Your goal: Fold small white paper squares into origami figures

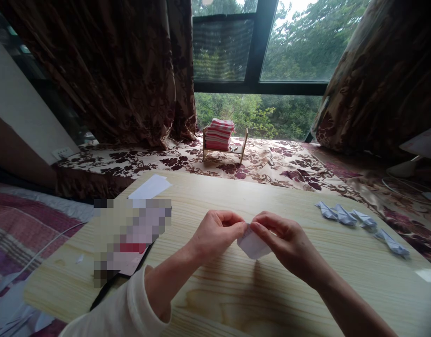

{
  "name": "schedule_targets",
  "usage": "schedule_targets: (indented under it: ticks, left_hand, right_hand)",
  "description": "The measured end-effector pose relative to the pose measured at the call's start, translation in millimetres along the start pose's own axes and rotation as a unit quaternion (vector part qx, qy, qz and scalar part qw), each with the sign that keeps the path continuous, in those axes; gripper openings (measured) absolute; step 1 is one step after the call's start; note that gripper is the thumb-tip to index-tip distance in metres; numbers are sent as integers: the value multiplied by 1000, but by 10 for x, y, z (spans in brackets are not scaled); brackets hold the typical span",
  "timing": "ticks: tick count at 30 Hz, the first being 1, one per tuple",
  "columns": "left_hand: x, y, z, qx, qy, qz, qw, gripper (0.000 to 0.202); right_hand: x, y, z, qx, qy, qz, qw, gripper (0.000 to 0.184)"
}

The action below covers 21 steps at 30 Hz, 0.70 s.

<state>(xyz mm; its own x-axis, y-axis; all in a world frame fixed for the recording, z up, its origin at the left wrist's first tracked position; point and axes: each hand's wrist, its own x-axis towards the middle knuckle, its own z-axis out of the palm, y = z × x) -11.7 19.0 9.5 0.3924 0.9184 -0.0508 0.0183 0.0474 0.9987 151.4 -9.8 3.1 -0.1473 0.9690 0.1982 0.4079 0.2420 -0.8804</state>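
Between my two hands, just above the wooden table (215,290), is a small piece of folded white paper (254,245). My left hand (218,234) pinches its upper left edge with thumb and forefinger. On the other side, my right hand (283,238) pinches the upper right edge, its fingertips almost meeting the left ones. The fingers hide the paper's top edge. Several folded white paper pieces (346,215) lie in a row at the table's right side, shaped like little boats.
Flat white paper strips (150,187) lie at the table's far left edge. Nearer stands a phone-like item (134,257), partly blurred out, with a dark strap. A small wooden rack (241,152) with folded striped cloths (218,135) stands on the windowsill. White papers (15,309) lie lower left.
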Motion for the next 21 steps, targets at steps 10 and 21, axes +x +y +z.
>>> schedule_targets:
  ticks: [10, 21]
  left_hand:
    - [34, -18, -16, -24, 15, -6, 1000, 17]
    - [11, 0, -30, 38, 6, 32, 999, 13]
  right_hand:
    - [6, 9, 10, -45, 49, -68, 995, 24]
    - [10, 48, 17, -24, 14, 23, 999, 26]
